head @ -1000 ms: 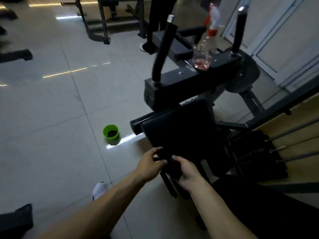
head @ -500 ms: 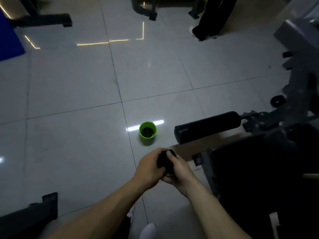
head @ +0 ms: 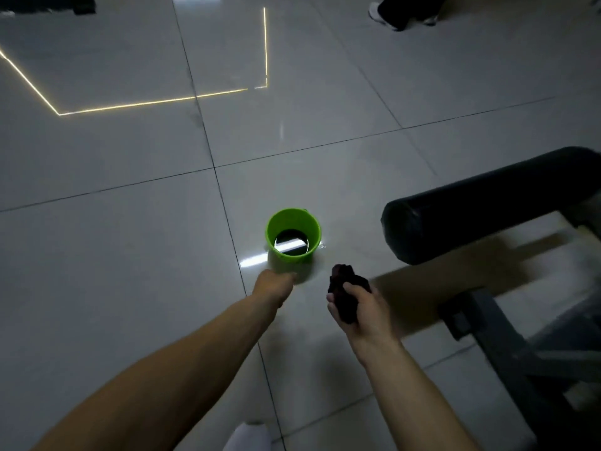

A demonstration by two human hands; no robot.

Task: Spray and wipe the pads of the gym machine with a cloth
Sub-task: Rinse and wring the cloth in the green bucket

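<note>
At the near edge of the view, short of the green bucket (head: 279, 222), a white toe of a shoe (head: 248, 436) stands on the glossy tiled floor (head: 130, 255), and two bare forearms extend forward above it.

The right hand (head: 361, 307), just near-right of the bucket, has its fingers and thumb curled round a dark, bunched cloth (head: 343, 284). The upper end of the cloth pokes out above the fist. The left hand (head: 273, 283) is held just short of the bucket's near wall. Its fingers point away from the camera, and whether they are spread or curled cannot be told.

The bucket stands upright on the floor and holds dark liquid with a bright reflection on its surface. To its right, and apart from it, lies the black roller pad (head: 481, 209) of the gym machine. The grey machine frame (head: 497, 323) runs below the pad towards the viewer. Far beyond the bucket a thin light strip (head: 162, 102) is mirrored in the tiles, and another person's feet (head: 400, 14) stand at the top edge.

The step in hand is probably wetting or rinsing the cloth. To do it well, steady the light bucket with the left hand and lower the cloth straight into its mouth. Wring the cloth over the opening so no drips reach the slippery tile, then carry it to the roller pad, the nearest surface to wipe.
</note>
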